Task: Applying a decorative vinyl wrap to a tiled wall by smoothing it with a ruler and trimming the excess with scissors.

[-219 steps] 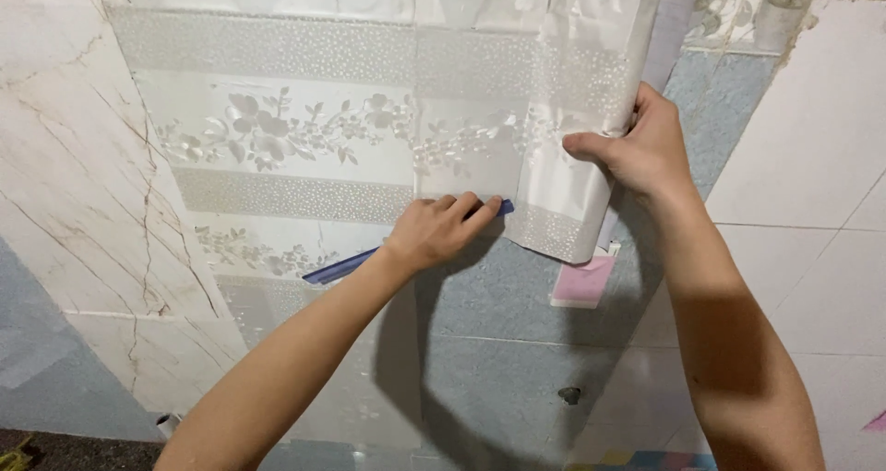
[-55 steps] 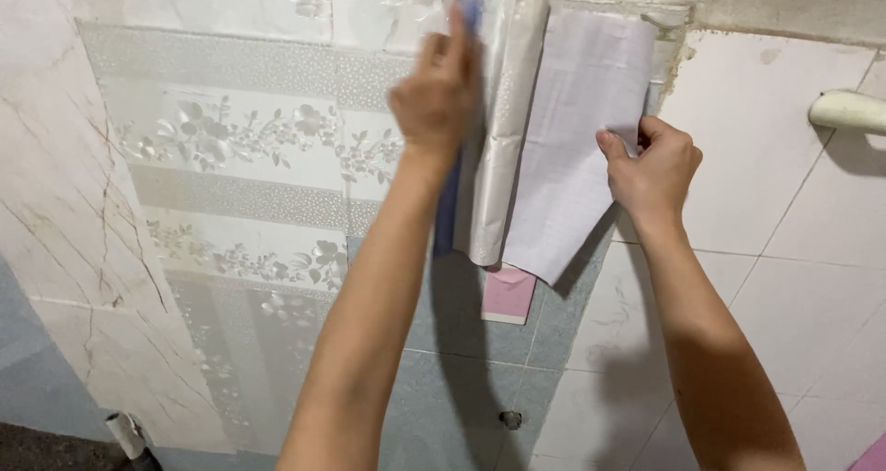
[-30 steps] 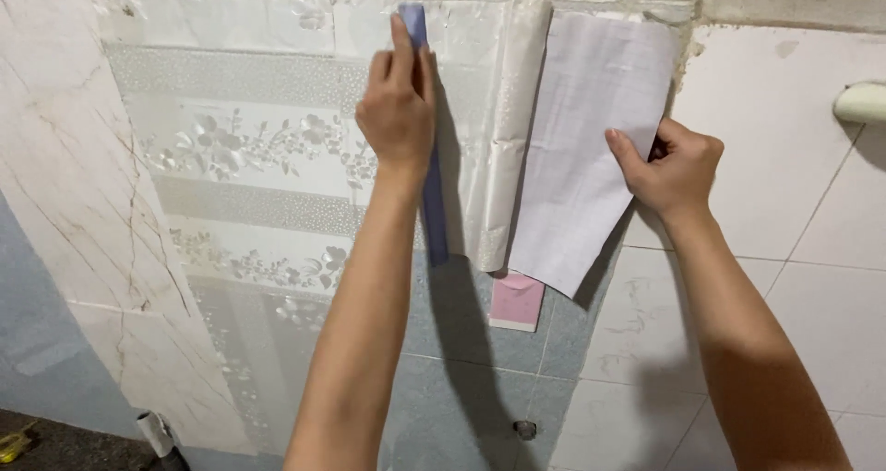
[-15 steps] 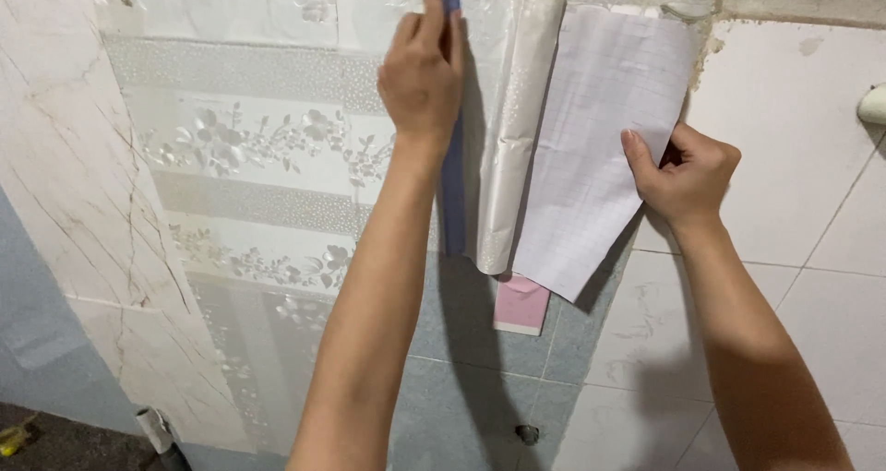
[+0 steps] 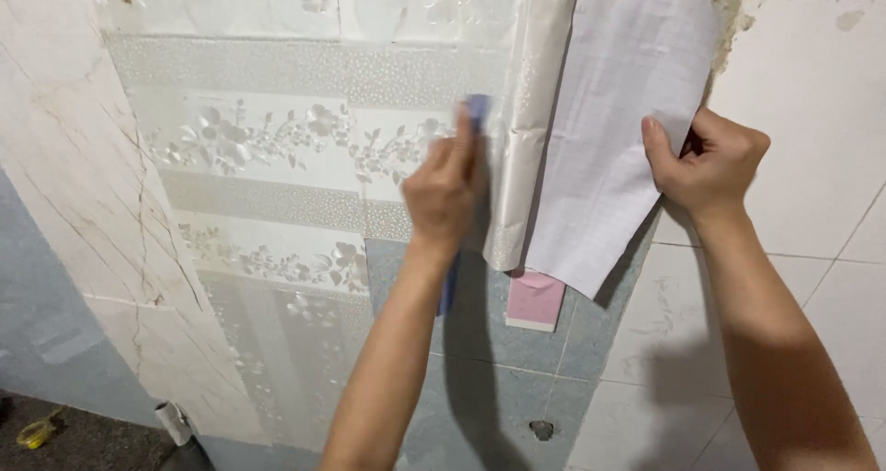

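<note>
Pressing flat against the floral wall film (image 5: 277, 148), a blue scraper (image 5: 475, 111) is clamped under the left hand (image 5: 445, 190), fingers together; the peeled white backing sheet (image 5: 618, 130) is pinched by the right hand (image 5: 709, 162).

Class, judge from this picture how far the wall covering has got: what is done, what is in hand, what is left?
Done: the floral sheet lies flat over the wall's left part. In hand: the left hand presses a blue scraper beside the sheet's loose edge, while the right hand holds the peeled white backing aside. Left: the grey-blue tiles below and the white tiles to the right are bare.
</note>
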